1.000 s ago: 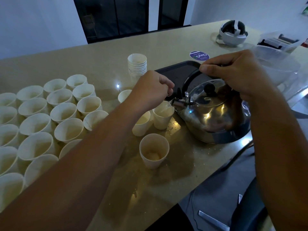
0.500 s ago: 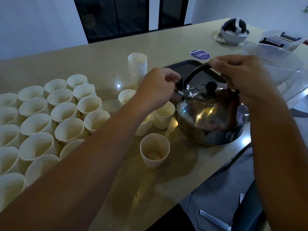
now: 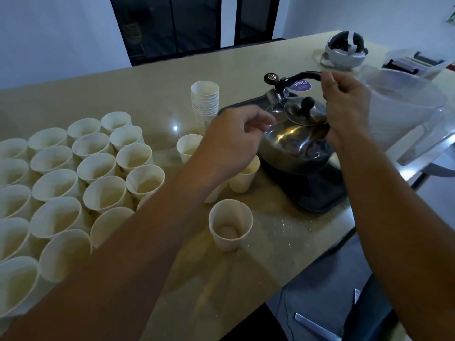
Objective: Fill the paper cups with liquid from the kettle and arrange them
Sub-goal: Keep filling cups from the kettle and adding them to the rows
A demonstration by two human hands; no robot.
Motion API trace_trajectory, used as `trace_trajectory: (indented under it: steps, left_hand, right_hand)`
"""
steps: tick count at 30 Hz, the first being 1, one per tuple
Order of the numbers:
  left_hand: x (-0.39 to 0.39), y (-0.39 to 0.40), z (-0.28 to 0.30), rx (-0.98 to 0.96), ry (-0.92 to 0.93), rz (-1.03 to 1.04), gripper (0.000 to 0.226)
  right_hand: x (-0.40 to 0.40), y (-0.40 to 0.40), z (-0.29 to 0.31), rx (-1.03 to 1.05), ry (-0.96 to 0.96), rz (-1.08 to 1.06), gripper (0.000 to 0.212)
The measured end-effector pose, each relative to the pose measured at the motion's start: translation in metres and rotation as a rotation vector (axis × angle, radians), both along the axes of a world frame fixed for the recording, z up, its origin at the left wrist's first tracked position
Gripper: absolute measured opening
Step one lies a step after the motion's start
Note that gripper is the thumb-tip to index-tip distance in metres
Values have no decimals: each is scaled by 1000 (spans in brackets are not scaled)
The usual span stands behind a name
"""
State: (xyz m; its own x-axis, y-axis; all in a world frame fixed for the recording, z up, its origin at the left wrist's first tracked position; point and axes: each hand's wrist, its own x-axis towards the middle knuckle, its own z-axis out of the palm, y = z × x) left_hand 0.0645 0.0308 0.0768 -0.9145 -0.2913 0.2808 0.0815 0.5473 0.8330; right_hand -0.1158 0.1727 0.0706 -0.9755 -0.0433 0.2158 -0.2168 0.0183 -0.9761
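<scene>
Head view: kettle [image 3: 293, 141] upright, spout [image 3: 272, 96] pointing away, leftward.

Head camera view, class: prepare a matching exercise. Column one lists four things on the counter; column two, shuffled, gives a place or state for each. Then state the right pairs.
Things
1. kettle
2. stack of cups
3. lone cup
4. headset

Places or states
A. stands alone nearest the counter's front edge
B. at the far right corner of the counter
C. held by its handle in the right hand, above the dark tray
D. nested upright, behind the left hand

Pairs: 1-C, 2-D, 3-A, 4-B
</scene>
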Motion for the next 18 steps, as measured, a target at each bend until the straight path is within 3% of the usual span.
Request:
trace_trajectory:
  steps: [11,15,18]
  left_hand:
    - [61,-3,-43,-91,-274,5,28]
    - [85,-1,-62,-122,-295,-2,54]
    - [100,2,-77,-109,-342,-9,77]
  right_hand:
    - [-30,-31,-36,90,-76,-37,18]
    - [-39,-30,-52,63,-70,-79,15]
    - [-40,-25,-58,142,-7,-95,24]
